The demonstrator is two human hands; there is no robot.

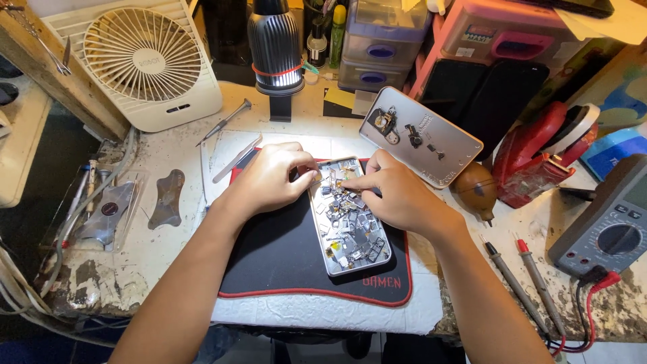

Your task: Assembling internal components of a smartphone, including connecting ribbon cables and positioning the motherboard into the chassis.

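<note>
Both hands pinch small parts inside a shallow silver metal tray (335, 264), long axis eleven to five o'clock; left hand (269, 178) and right hand (394, 192) flank its far end, equally near.

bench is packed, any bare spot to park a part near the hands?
Bare mat between the left hand and the mat's red front edge. Bare tabletop between the metal pry plate and the mat. Crowded: parts tray, back row, and the probes by the multimeter.
</note>
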